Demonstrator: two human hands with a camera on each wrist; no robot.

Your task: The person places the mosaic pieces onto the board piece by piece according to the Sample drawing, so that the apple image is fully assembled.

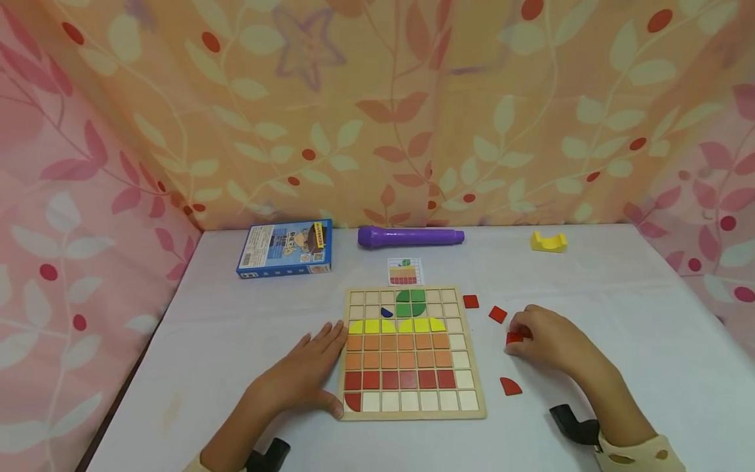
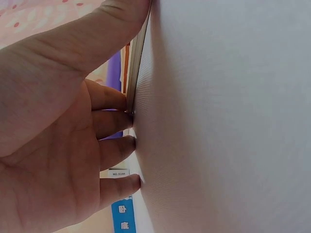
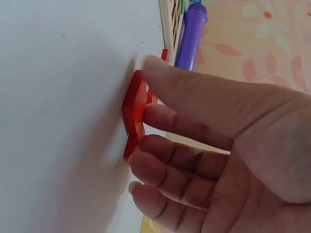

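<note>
My right hand (image 1: 545,337) pinches a red square tile (image 3: 134,102) between thumb and fingers at the table surface, right of the wooden grid board (image 1: 480,367). In the right wrist view, more red lies partly hidden behind that tile. My left hand (image 1: 303,367) has its fingers and thumb extended, touching the board's left edge. On the board lie green tiles (image 1: 410,303), a small blue piece (image 1: 386,313), yellow rounded tiles (image 1: 372,326), orange squares (image 1: 388,360) and a row of red squares (image 1: 407,379). One red quarter-round tile (image 1: 352,401) sits in the bottom-left cell.
Loose red squares (image 1: 470,301) and a red quarter-round piece (image 1: 510,387) lie to the board's right. Behind the board are a pattern card (image 1: 405,271), a purple microphone-shaped object (image 1: 411,237), a blue box (image 1: 286,249) and a yellow curved block (image 1: 548,243).
</note>
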